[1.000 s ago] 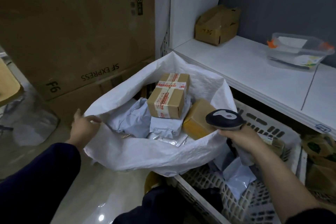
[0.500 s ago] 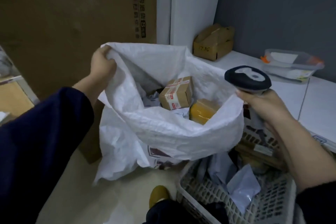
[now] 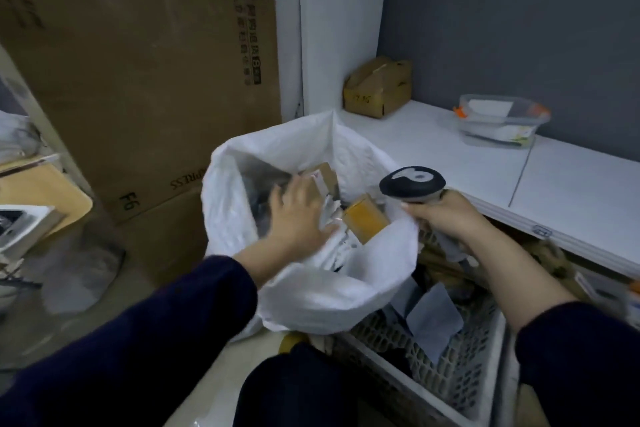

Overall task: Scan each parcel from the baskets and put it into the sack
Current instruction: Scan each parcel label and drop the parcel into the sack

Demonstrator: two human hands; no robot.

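In the white woven sack (image 3: 322, 295) a taped carton (image 3: 327, 175) and a yellow-brown parcel (image 3: 365, 222) are lying. Over them the left hand (image 3: 298, 215) is spread flat, nothing gripped; contact cannot be told. The scanner (image 3: 412, 182) is gripped by the right hand (image 3: 450, 218) at the sack's right rim. Settling of the load seems in hand; next a grey mailer (image 3: 434, 322) from the basket (image 3: 464, 388) beside the sack must be picked and scanned.

Open white sack (image 3: 311, 291) holds brown parcels (image 3: 365, 220).
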